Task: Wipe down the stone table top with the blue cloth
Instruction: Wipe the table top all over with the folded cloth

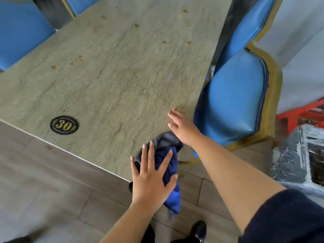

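The stone table top [119,71] is grey-beige with brown stains scattered over its far half. A crumpled blue cloth [171,165] lies at the near right corner, and part of it hangs over the edge. My left hand [151,176] presses flat on the cloth with its fingers spread. Just beyond the cloth, my right hand [182,125] is flat on the table near the right edge, fingers straight, holding nothing.
A round black "30" marker [64,125] is fixed near the table's front edge. Blue padded chairs stand at the right [235,106] and at the far left [21,32]. A red crate [301,114] and a plastic-wrapped box [301,158] sit on the floor to the right.
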A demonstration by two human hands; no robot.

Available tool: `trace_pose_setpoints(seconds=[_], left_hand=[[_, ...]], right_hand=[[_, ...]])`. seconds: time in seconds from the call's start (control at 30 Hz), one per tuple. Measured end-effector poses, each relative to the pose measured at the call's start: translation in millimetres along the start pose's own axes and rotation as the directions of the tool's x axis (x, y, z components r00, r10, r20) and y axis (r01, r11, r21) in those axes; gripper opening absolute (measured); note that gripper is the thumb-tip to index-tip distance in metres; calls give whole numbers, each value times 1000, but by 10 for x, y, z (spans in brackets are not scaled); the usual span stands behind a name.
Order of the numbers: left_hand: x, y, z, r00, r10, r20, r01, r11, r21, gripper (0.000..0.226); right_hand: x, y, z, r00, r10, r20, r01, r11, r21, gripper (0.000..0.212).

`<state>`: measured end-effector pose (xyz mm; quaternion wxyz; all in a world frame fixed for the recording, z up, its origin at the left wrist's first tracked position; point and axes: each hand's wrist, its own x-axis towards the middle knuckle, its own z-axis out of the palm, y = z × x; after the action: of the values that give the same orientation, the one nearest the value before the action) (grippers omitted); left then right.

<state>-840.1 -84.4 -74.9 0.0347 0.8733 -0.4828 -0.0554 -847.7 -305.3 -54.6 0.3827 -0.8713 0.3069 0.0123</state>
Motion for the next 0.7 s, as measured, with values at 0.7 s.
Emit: trace_pose_setpoints(seconds=[0.7], left_hand=[[834,128,-22,955,-280,-95,280,960,-4,69]], right_hand=[[561,212,-462,969,-222,107,239,954,-183,42]])
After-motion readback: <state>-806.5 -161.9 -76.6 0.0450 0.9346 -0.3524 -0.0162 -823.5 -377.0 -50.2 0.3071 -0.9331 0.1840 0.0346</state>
